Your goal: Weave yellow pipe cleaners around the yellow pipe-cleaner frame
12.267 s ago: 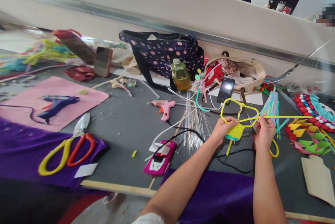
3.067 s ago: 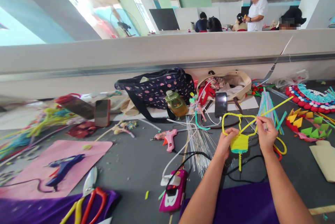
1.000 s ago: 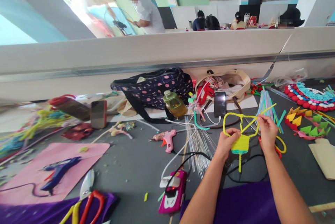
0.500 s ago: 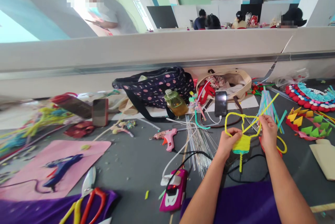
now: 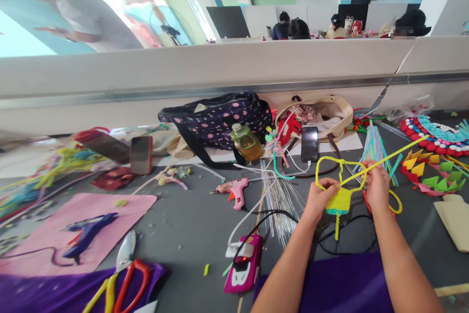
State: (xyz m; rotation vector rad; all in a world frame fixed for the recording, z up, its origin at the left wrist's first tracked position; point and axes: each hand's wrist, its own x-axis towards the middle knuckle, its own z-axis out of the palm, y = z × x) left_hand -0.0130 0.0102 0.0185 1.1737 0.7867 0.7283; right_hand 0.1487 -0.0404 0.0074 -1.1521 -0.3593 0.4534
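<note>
The left hand (image 5: 319,199) is closed on the side of the yellow pipe-cleaner frame (image 5: 339,181), held just above the grey table (image 5: 183,225), apparently to steady it where its woven yellow patch (image 5: 339,200) sits. The right hand (image 5: 377,183) pinches a loose yellow pipe cleaner (image 5: 394,156) at the frame's right edge, its free end slanting up and right, seemingly kept taut. A black cable (image 5: 344,247) lies below; a pink glue gun (image 5: 236,189) rests well apart to the left.

Left hand (image 5: 319,199) pinches yellow woven piece (image 5: 339,199); right hand (image 5: 377,185), just right of it, grips its loose yellow strand (image 5: 394,156).
</note>
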